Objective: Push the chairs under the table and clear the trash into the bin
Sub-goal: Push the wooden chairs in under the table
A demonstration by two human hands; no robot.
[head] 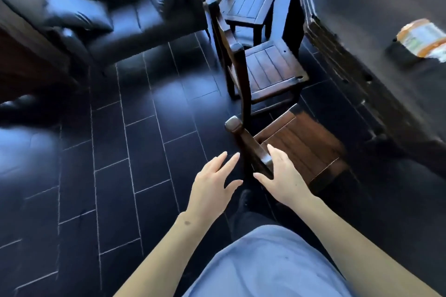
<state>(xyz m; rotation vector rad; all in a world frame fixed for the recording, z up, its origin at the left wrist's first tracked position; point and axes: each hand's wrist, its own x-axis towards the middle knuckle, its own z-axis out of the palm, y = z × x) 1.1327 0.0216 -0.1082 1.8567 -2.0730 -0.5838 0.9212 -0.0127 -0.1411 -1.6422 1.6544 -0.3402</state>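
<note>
Dark floor tiles point(144, 128) with pale grout run beneath a row of three wooden chairs lined up along the dark table point(386, 31), whose edge fills the right side of the view. Nearest to the person, the closest chair point(299, 142) stands with its slatted brown seat partly tucked toward the table and its backrest point(251, 149) facing the person. Both hands are spread, fingers straight and apart, gripping nothing: the left hand point(212, 183) hovers just left of the backrest, and the right hand point(282, 176) lies at its top rail, seemingly touching it. Solid dark timber with thick posts, the chair looks heavy and rigid; it will likely scrape rather than glide on the tile, so pressing on the top rail with both palms seems the sound hold. Beyond it, the middle chair point(270, 67) and the far chair point(248, 5) sit along the same table edge. Opposite the table, across the tiles, stands a black leather sofa point(125, 14).
</note>
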